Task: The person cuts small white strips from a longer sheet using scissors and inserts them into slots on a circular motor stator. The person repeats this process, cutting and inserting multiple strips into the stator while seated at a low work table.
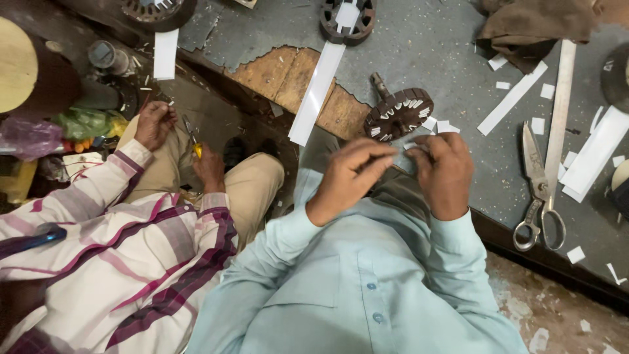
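Left hand (350, 176) and right hand (442, 172): fingers pinch small white paper slip (410, 147), raised near slotted dark metal stator core (398, 113) on grey worktop (445, 46).

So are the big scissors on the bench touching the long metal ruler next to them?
Touching. In the head view the scissors' blades lie against the ruler's edge with no bench surface between; both hands are away, holding a small pale piece.

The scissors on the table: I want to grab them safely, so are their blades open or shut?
Shut: the scissors lie flat, blades together, handles nearly touching.
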The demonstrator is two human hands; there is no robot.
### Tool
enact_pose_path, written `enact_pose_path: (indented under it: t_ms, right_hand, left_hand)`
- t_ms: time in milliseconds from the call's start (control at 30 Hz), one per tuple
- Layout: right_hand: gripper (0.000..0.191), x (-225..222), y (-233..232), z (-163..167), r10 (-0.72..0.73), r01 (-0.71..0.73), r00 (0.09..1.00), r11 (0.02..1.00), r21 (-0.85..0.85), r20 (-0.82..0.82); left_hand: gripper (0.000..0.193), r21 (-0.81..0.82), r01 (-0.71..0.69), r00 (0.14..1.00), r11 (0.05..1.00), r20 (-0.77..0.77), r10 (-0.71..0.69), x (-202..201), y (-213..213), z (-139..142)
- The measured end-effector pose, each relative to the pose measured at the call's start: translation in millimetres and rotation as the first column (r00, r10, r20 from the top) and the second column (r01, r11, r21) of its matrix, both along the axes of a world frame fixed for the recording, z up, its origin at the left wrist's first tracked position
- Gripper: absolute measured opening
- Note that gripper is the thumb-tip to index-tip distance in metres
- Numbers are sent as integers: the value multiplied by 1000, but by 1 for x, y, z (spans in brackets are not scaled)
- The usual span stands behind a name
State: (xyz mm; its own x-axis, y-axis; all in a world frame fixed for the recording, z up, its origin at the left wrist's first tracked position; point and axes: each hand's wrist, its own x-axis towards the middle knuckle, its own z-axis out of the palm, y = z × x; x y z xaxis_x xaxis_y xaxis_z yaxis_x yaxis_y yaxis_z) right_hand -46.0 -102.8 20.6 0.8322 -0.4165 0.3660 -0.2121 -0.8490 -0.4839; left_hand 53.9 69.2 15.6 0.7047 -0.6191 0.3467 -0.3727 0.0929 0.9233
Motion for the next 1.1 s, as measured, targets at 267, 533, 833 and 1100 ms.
enact_pose_path:
  t_ms: [267, 533, 833, 1100]
  right_hand:
    - [11, -30, 7, -8, -10, -99, 991, 595, 798, 130]
    - [14, -27, 21, -31, 6, -234, 969, 355, 905, 248]
    - [16, -3, 22, -25, -25, -192, 981, -49, 980, 191]
    - [11, 2, 26, 0, -113, -123, 965, 597, 793, 235]
  left_hand:
    - [20, -40, -2, 958, 999, -288, -10, -25, -12, -18]
    - [15, -32, 42, 946, 999, -321, -50, -14, 0, -24]
    - [16, -59, 27, 980, 998, -194, -38, 12, 12, -18]
    - [46, -126, -268, 943, 955, 170, 287, 37, -2, -10]
